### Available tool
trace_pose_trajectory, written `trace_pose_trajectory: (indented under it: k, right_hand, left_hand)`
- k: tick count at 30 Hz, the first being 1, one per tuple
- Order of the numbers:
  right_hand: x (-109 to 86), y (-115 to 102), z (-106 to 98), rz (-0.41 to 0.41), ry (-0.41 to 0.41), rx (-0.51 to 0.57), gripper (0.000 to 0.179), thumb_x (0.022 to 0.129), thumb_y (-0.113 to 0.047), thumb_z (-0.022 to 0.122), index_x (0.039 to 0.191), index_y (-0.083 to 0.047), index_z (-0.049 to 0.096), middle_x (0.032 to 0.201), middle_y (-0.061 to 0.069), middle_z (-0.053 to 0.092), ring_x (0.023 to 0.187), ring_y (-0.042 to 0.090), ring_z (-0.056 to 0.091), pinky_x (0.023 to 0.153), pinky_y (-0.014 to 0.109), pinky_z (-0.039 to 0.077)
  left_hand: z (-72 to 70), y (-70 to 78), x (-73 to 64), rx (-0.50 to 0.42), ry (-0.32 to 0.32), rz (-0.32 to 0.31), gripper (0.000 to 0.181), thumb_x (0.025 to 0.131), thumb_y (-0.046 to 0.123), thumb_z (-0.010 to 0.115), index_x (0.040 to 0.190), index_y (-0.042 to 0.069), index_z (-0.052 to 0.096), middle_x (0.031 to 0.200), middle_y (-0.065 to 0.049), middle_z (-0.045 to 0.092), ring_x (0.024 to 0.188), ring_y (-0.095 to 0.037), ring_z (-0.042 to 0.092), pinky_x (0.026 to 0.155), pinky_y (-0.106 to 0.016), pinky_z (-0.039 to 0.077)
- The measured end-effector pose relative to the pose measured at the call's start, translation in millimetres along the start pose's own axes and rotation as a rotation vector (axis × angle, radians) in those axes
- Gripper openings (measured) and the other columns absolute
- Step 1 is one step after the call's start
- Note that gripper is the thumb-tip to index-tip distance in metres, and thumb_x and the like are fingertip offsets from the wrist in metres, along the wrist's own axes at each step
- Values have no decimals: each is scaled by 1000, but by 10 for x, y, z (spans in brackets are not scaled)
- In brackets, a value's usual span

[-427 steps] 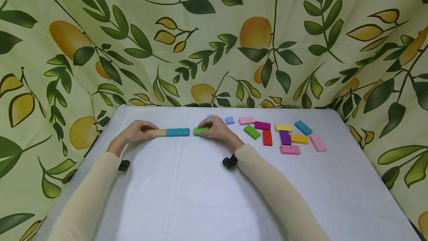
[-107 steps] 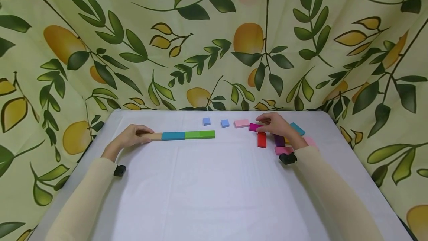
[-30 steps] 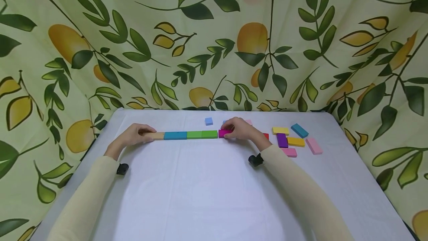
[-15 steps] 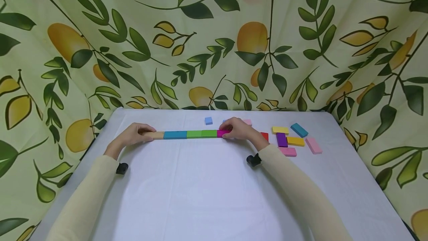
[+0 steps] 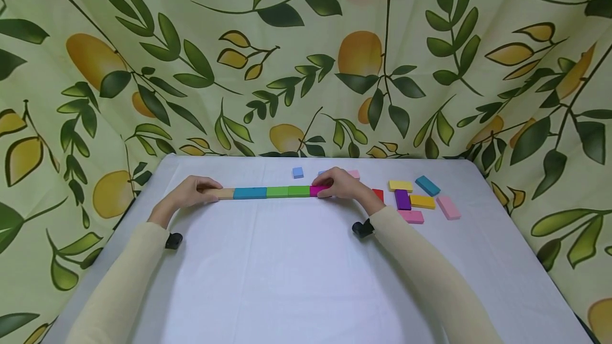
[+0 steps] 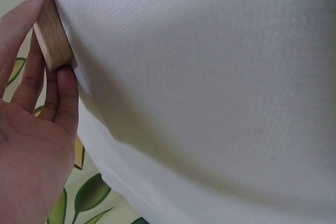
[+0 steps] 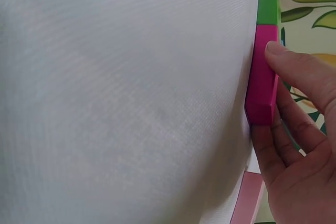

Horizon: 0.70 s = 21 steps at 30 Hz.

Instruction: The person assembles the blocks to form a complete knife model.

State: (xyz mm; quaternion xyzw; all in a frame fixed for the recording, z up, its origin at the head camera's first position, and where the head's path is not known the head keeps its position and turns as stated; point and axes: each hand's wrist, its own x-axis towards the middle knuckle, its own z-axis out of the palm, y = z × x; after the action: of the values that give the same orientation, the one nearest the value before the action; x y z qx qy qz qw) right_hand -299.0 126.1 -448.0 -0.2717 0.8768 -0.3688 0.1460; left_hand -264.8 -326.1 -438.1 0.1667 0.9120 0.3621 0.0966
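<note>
A straight row of blocks lies across the far part of the table. My left hand [image 5: 193, 191] pinches the plain wood block [image 6: 52, 35] at its left end, thumb on the face and fingers around the end. Rightward follow a teal stretch [image 5: 250, 193] and two green blocks [image 5: 277, 191]. At the right end my right hand [image 5: 340, 186] grips a magenta block [image 7: 262, 74], which meets the green [image 7: 268, 3] in the right wrist view. The thumb rests on its face, with fingers against its end. The hand covers part of it in the head view.
Behind the row sits a small light-blue block [image 5: 298, 173]; another is mostly hidden by the right hand. To the right lie a red block [image 5: 379, 195], a purple block [image 5: 402, 199], a teal block [image 5: 427, 186], and several yellow and pink ones [image 5: 448, 207]. A patterned curtain [image 5: 306, 68] hangs behind.
Earlier the right hand placed a green block, then reached the magenta block among the scattered ones and brought it left. Its small gap to the green has closed; the left hand stayed.
</note>
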Motion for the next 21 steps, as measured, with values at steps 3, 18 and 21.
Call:
trace_pose_trajectory:
  k: [3, 18, 21]
  right_hand:
    - [8, 2, 4, 5, -2, -2, 32, 89, -6, 80, 120, -7, 76, 110, 3, 71, 102, 23, 59, 90, 35, 49]
    - [-95, 26, -195, -44, 0, 55, 31, 90, -5, 78, 120, 1, 73, 115, 11, 71, 101, 23, 64, 92, 36, 50]
    - [-199, 85, -328, -52, 33, 68, 31, 90, -5, 77, 120, 2, 72, 116, 14, 70, 100, 25, 64, 91, 38, 51]
  left_hand:
    - [-3, -2, 4, -2, -2, 10, 30, 89, 6, 80, 116, -3, 73, 118, -21, 68, 104, -34, 58, 92, -50, 43]
    - [3, 14, -4, -7, 1, 3, 31, 89, 6, 80, 117, -4, 72, 119, -21, 68, 103, -34, 57, 93, -50, 42]
    - [5, 7, -4, -3, 3, -1, 30, 89, 6, 80, 117, -3, 73, 118, -21, 68, 102, -33, 58, 92, -49, 43]
